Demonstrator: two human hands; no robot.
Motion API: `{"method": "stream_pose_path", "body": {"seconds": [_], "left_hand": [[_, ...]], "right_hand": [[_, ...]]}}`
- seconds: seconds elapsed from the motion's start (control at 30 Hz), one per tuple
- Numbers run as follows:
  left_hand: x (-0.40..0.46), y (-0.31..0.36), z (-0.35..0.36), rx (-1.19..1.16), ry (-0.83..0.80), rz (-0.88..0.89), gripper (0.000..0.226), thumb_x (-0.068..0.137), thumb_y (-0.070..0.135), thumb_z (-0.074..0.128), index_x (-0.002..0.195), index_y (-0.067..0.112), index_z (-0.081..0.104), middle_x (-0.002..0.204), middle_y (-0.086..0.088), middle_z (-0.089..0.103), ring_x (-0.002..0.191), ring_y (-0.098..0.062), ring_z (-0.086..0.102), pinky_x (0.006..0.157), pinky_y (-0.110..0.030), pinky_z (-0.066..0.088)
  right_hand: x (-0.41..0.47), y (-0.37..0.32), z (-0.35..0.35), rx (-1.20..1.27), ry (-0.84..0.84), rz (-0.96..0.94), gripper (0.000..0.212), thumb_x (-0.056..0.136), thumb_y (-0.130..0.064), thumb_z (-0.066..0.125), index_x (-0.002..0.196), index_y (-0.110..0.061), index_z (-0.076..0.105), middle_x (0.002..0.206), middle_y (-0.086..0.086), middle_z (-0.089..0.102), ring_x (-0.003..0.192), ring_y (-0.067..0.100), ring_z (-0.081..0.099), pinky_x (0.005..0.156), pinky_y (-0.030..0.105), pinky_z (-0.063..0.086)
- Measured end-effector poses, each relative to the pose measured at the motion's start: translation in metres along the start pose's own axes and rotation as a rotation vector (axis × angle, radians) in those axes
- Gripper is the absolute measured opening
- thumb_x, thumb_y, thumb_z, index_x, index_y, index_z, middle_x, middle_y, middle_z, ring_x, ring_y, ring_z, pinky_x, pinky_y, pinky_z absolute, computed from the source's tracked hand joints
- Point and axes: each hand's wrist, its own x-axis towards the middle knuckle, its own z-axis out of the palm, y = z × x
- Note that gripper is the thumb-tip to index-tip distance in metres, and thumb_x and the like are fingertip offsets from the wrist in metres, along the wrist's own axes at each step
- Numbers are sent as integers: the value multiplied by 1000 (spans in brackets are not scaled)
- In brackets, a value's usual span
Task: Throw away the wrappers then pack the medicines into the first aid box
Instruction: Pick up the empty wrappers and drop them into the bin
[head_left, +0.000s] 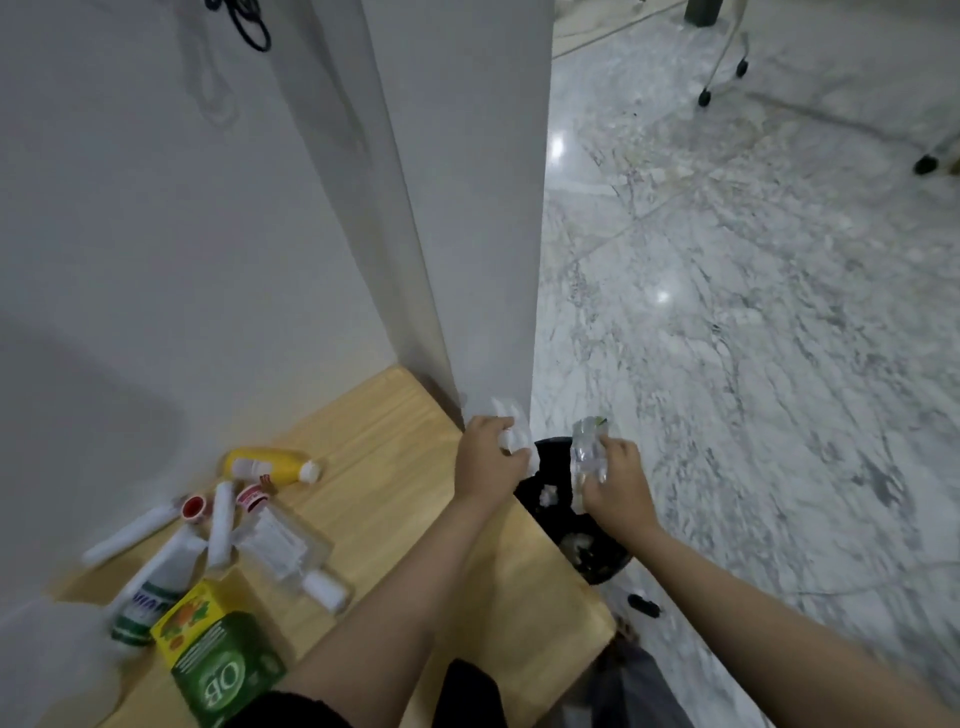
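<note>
My left hand (488, 460) grips a white crumpled wrapper (511, 431) at the table's far right edge. My right hand (618, 480) grips a clear shiny wrapper (587, 447). Both hands hover over a black bin (550, 467) on the floor beside the table, with white scraps inside it. On the wooden table (395, 467) lie the medicines: a yellow bottle (270, 466), white tubes (221, 522), a clear flat bottle (291, 551), a green-and-white bottle (143, 605) and a green-and-yellow box (218, 660). No first aid box is in view.
A white wall and pillar (467, 208) rise behind the table. Marble floor (753, 338) spreads to the right, with wheeled metal legs (727, 67) far back. A small black object (643, 605) lies on the floor near the bin.
</note>
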Motion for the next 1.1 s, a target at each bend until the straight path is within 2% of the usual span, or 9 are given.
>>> {"method": "stream_pose_path", "body": {"seconds": [0.1, 0.23, 0.33, 0.43, 0.57, 0.7, 0.83, 0.97, 1.1], "left_hand": [[19, 16, 42, 128, -161, -33, 23, 75, 15, 71, 96, 21, 63, 96, 1, 48, 84, -15, 51, 76, -25, 40], [44, 16, 102, 253, -245, -166, 37, 71, 4, 68, 60, 16, 36, 59, 2, 29, 56, -14, 33, 55, -28, 28], [61, 10, 135, 328, -328, -301, 24, 76, 7, 67, 62, 13, 48, 64, -2, 47, 60, -15, 47, 61, -30, 41], [77, 2, 158, 342, -392, -346, 4, 77, 9, 64, 75, 6, 61, 86, -14, 64, 90, -29, 64, 78, -39, 55], [88, -1, 173, 272, -485, -440, 48, 88, 16, 57, 135, 13, 52, 140, -8, 52, 120, -24, 52, 89, -28, 44], [93, -5, 180, 336, -558, -487, 47, 90, 27, 57, 133, 10, 46, 140, -13, 48, 119, -28, 51, 87, -31, 39], [85, -7, 174, 306, -521, -533, 26, 91, 31, 56, 104, 18, 37, 99, -3, 50, 75, -10, 41, 78, -28, 32], [74, 1, 149, 240, -396, -471, 57, 92, 30, 55, 142, 9, 39, 144, -10, 46, 125, -26, 48, 98, -32, 40], [60, 18, 112, 206, -258, -357, 53, 92, 30, 55, 140, 11, 42, 142, -9, 49, 127, -27, 49, 99, -33, 41]], "right_hand": [[29, 33, -11, 31, -45, -8, 26, 83, -13, 44, 66, -32, 40, 67, -2, 47, 61, 16, 41, 55, 24, 31], [60, 76, -19, 62, -176, 95, 30, 80, -2, 47, 54, -11, 36, 47, -2, 37, 40, 10, 32, 42, 22, 20], [81, 113, -13, 64, -295, 198, 13, 79, -4, 47, 67, 0, 48, 62, 6, 47, 43, 8, 34, 43, 22, 23], [98, 141, -7, 9, -395, 257, 17, 82, -11, 48, 92, -1, 57, 85, 15, 57, 53, 14, 43, 46, 23, 31], [111, 147, -11, -82, -438, 195, 43, 88, -18, 53, 127, 0, 49, 106, 22, 62, 96, 35, 60, 79, 41, 50], [117, 152, -18, -103, -454, 208, 35, 89, -15, 52, 119, 3, 52, 114, 23, 60, 107, 38, 57, 87, 43, 47], [115, 153, -23, -124, -480, 219, 43, 90, -14, 51, 131, 0, 45, 128, 19, 54, 116, 33, 53, 93, 40, 45], [108, 134, -27, -84, -441, 176, 46, 91, -16, 51, 134, -3, 44, 129, 15, 56, 112, 28, 57, 93, 36, 46], [92, 98, -31, -38, -386, 64, 45, 92, -19, 52, 135, -6, 45, 135, 12, 53, 124, 26, 50, 101, 35, 40]]}}
